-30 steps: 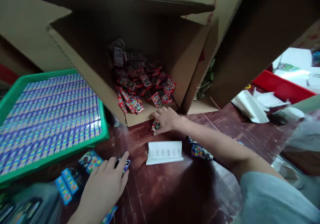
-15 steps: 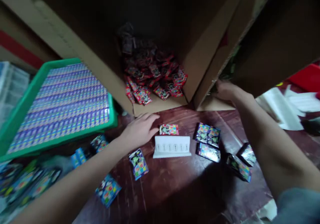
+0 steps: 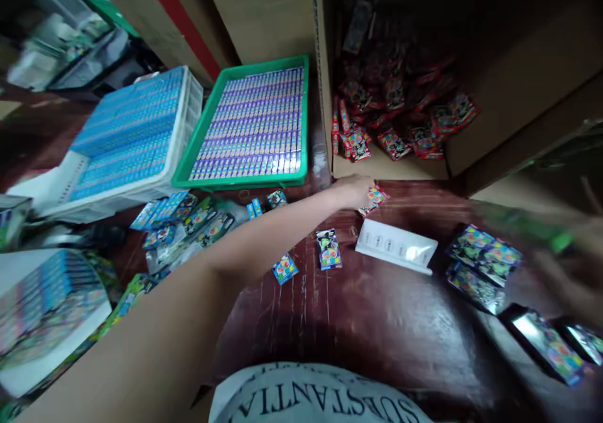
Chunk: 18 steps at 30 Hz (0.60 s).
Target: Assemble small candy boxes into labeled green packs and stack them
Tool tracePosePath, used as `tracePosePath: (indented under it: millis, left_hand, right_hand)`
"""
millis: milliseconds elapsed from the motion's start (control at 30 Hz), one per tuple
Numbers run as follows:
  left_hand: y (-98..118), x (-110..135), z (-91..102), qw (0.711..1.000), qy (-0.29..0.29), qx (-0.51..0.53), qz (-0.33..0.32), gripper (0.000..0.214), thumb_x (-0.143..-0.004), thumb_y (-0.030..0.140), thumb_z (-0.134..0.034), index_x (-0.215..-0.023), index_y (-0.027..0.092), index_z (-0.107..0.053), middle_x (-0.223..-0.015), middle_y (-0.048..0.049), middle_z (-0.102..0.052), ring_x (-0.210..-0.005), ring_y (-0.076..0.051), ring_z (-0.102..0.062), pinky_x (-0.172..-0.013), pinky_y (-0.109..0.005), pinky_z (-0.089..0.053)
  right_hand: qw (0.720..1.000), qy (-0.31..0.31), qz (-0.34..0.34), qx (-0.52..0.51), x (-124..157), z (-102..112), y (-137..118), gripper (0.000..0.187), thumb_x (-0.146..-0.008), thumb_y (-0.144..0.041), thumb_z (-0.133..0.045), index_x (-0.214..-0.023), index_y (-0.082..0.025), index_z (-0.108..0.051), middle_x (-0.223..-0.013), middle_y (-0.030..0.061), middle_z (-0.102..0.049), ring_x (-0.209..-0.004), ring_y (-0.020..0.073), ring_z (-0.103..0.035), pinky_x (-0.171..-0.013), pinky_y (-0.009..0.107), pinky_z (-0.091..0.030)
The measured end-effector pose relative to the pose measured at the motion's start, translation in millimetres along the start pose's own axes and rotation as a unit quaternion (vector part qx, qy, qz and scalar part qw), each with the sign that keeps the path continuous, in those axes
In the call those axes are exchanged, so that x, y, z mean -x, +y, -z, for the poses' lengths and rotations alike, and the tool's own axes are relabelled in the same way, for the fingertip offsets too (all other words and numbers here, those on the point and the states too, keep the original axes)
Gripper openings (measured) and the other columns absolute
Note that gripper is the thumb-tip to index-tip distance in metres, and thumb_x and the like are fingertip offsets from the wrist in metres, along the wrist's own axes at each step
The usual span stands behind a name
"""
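My left hand (image 3: 354, 192) is closed on a small red packet (image 3: 377, 199) at the table's edge by the open cardboard box. Just in front of it lies a white folded strip (image 3: 396, 247) printed with a row of circles. At the right edge my right hand (image 3: 581, 278) is smeared by motion. A blurred green packet (image 3: 527, 225) reaches from its fingers toward the second box. Below that hand lie dark, colourful packets (image 3: 485, 253). One more colourful packet (image 3: 329, 249) lies left of the white strip.
Many red packets (image 3: 393, 143) are heaped inside the cardboard box (image 3: 391, 170). To its left stands a green tray (image 3: 305, 121) of purple boxes, then a white crate (image 3: 191, 115) of blue boxes. Small blue packets and clear bags (image 3: 207, 222) crowd the left side.
The view has swung left. My left hand has closed on the red packet beside the white strip. My right hand has come out of the right-hand box with a green packet.
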State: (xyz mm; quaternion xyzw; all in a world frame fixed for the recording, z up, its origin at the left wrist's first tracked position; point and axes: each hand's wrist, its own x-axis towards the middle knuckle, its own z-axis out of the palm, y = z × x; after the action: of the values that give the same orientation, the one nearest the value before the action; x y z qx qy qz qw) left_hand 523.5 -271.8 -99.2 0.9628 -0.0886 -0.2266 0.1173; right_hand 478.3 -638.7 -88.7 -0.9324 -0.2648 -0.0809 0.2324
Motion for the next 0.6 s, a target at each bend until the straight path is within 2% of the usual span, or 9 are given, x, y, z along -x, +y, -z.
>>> tracePosePath:
  millis: [33, 100, 133, 200, 267, 367, 467, 533, 600]
  left_hand:
    - [-9, 6, 1.0, 1.0, 0.012, -0.003, 0.017, 0.058, -0.09, 0.031, -0.059, -0.146, 0.021, -0.052, -0.136, -0.0113, -0.064, -0.117, -0.026, -0.064, -0.094, -0.031, -0.049]
    - [-23, 19, 2.6, 0.999, 0.028, -0.01, 0.04, 0.066, -0.091, 0.031, -0.058, -0.153, 0.018, -0.044, -0.143, -0.0137, -0.059, -0.125, -0.026, -0.059, -0.1, -0.031, -0.046]
    - [-28, 25, 2.7, 0.998, 0.031, -0.013, 0.046, 0.067, -0.09, 0.032, -0.059, -0.153, 0.016, -0.044, -0.142, -0.0146, -0.059, -0.126, -0.027, -0.058, -0.102, -0.031, -0.045]
    - [-31, 36, 0.0, 0.998, 0.029, -0.018, 0.046, 0.062, -0.088, 0.037, -0.062, -0.145, 0.013, -0.055, -0.134, -0.0155, -0.063, -0.122, -0.028, -0.06, -0.1, -0.031, -0.046]
    - [-26, 47, -6.3, 0.999, 0.022, -0.018, 0.029, 0.057, -0.084, 0.042, -0.068, -0.132, 0.011, -0.067, -0.123, -0.0156, -0.069, -0.115, -0.028, -0.064, -0.095, -0.031, -0.049]
    - [-14, 69, -18.9, 1.0, 0.012, -0.011, -0.016, 0.051, -0.081, 0.046, -0.071, -0.122, 0.015, -0.073, -0.116, -0.0124, -0.071, -0.107, -0.026, -0.066, -0.092, -0.03, -0.05]
    - [-13, 108, -28.6, 0.998, 0.033, 0.001, -0.053, 0.058, -0.088, 0.049, -0.064, -0.136, 0.017, -0.063, -0.13, -0.0116, -0.065, -0.115, -0.024, -0.063, -0.099, -0.03, -0.048]
    - [-23, 144, -34.6, 0.994, 0.091, -0.004, -0.057, 0.068, -0.091, 0.053, -0.06, -0.147, 0.015, -0.051, -0.143, -0.014, -0.056, -0.128, -0.026, -0.056, -0.109, -0.034, -0.042]
    - [-37, 181, -43.3, 0.991, 0.125, -0.032, -0.03, 0.083, -0.086, 0.064, -0.064, -0.149, 0.011, -0.047, -0.149, -0.0179, -0.05, -0.135, -0.033, -0.048, -0.115, -0.043, -0.037]
  right_hand:
    - [0.993, -0.065, 0.07, -0.07, 25, -11, -27, 0.042, -0.101, -0.045, -0.048, -0.141, -0.039, -0.055, -0.124, 0.0157, -0.066, -0.114, 0.0303, -0.064, -0.087, 0.048, -0.052]
    - [0.967, -0.187, 0.125, -0.123, 63, -39, -76, 0.054, -0.1, -0.03, -0.049, -0.153, -0.04, -0.042, -0.129, 0.0128, -0.061, -0.117, 0.0277, -0.064, -0.092, 0.043, -0.056]
    - [0.964, -0.207, 0.127, -0.11, 74, -54, -94, 0.058, -0.099, -0.026, -0.048, -0.155, -0.039, -0.039, -0.128, 0.013, -0.059, -0.114, 0.0277, -0.065, -0.087, 0.041, -0.059]
    - [0.976, -0.196, 0.096, -0.021, 79, -80, -113, 0.057, -0.099, -0.024, -0.046, -0.155, -0.035, -0.042, -0.124, 0.0144, -0.057, -0.103, 0.0292, -0.067, -0.079, 0.042, -0.06]
    - [0.98, -0.172, 0.077, 0.06, 67, -96, -111, 0.053, -0.1, -0.025, -0.045, -0.153, -0.03, -0.047, -0.122, 0.0164, -0.056, -0.1, 0.0312, -0.065, -0.079, 0.045, -0.059]
    - [0.976, -0.175, 0.121, 0.053, 40, -98, -93, 0.063, -0.098, -0.045, -0.055, -0.153, -0.017, -0.046, -0.126, 0.0195, -0.054, -0.112, 0.0351, -0.059, -0.094, 0.05, -0.055]
    - [0.97, -0.182, 0.163, 0.01, 21, -88, -85, 0.088, -0.087, -0.068, -0.063, -0.155, -0.015, -0.041, -0.132, 0.0203, -0.053, -0.117, 0.0367, -0.054, -0.101, 0.053, -0.05]
    - [0.97, -0.181, 0.163, 0.006, 12, -83, -92, 0.095, -0.084, -0.072, -0.063, -0.157, -0.017, -0.037, -0.137, 0.0206, -0.052, -0.117, 0.0375, -0.052, -0.102, 0.055, -0.048]
    - [0.968, -0.188, 0.164, 0.005, 2, -84, -107, 0.097, -0.085, -0.072, -0.062, -0.159, -0.017, -0.033, -0.145, 0.0205, -0.05, -0.122, 0.0389, -0.05, -0.103, 0.056, -0.045]
